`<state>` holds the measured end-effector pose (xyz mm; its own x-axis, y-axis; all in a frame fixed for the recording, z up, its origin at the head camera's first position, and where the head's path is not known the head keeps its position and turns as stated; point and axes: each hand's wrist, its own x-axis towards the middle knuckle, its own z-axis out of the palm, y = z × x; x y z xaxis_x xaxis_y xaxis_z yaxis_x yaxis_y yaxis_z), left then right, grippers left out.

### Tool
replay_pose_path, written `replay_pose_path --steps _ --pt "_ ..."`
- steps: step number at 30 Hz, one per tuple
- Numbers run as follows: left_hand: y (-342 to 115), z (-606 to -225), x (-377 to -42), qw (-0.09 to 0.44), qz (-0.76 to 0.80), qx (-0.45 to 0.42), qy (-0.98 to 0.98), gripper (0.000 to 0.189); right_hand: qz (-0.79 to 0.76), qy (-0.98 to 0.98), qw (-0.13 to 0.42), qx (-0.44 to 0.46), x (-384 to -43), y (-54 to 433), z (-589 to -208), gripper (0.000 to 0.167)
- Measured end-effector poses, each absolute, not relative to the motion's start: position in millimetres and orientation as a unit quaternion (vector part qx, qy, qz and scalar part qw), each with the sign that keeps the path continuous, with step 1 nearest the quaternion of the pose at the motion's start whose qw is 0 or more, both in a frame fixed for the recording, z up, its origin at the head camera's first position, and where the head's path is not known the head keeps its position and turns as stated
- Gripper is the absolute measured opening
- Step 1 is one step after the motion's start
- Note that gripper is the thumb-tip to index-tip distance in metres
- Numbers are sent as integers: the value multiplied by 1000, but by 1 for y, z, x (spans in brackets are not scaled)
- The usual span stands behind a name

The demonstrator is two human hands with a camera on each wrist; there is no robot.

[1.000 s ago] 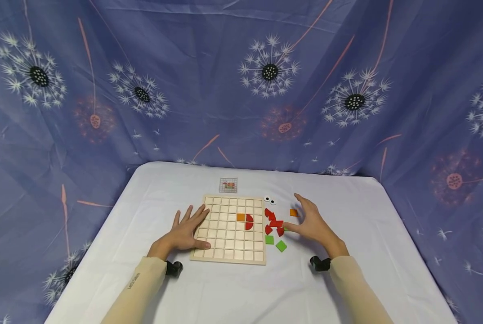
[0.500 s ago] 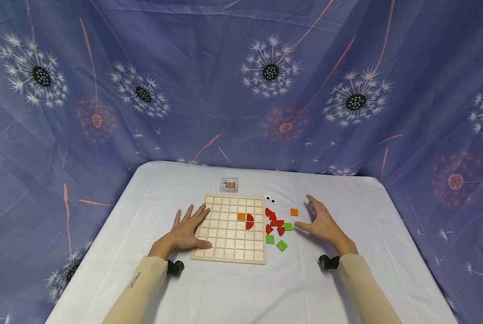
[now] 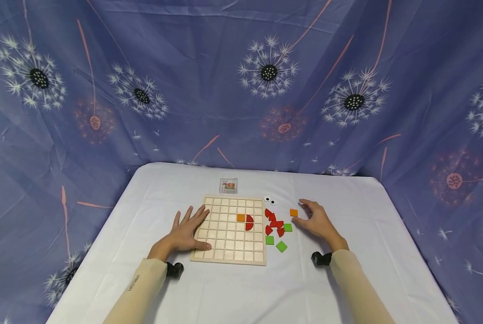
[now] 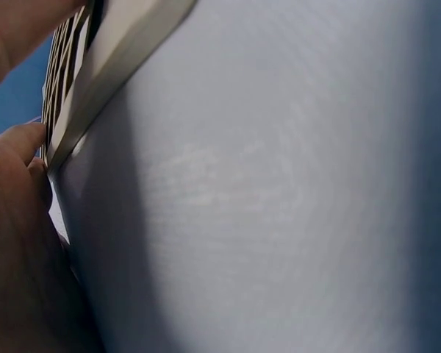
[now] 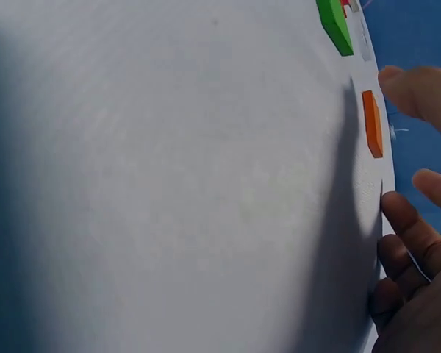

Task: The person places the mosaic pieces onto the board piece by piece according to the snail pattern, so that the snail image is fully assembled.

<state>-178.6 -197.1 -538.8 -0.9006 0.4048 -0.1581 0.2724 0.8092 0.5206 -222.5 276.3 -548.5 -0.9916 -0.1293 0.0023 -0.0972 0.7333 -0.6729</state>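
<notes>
A wooden grid board (image 3: 229, 243) lies on the white table; on it sit one orange square tile (image 3: 240, 218) and two red quarter-round tiles (image 3: 249, 222). My left hand (image 3: 183, 233) rests spread on the board's left edge, thumb and fingertips on the wood. In the left wrist view the board's corner (image 4: 110, 66) shows beside the fingers. Close to a loose orange square tile (image 3: 293, 212), my right hand (image 3: 318, 222) holds its thumb and fingers apart. The right wrist view shows that orange tile (image 5: 373, 125) lying flat between thumb and fingers, untouched.
Several red tiles (image 3: 274, 222) are heaped right of the board. Green square tiles (image 3: 281, 246) lie near them. Two round eye pieces (image 3: 270, 200) sit at the board's upper right corner. Beyond the board lies a small picture card (image 3: 228, 185).
My right hand first drew back to the right from the green tile, then came left again to the orange tile with thumb and fingers closer together. The left hand stays in place.
</notes>
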Motion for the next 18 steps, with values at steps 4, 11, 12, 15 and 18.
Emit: replay_pose_path --steps 4,11,12,15,18 --pt "-196 -538 -177 134 255 181 940 121 -351 934 4 -72 -223 274 -550 64" --pt "-195 -537 -178 127 259 184 940 120 -342 935 -13 -91 -224 271 -548 42" --pt "-195 -537 -179 127 259 184 940 119 -342 935 -10 -93 -225 271 -548 39" --pt "-195 -537 -179 131 259 184 939 120 -344 934 1 -95 -225 270 -548 32" --pt "-196 -536 -179 135 258 183 939 120 -339 936 11 -97 -226 269 -546 29"
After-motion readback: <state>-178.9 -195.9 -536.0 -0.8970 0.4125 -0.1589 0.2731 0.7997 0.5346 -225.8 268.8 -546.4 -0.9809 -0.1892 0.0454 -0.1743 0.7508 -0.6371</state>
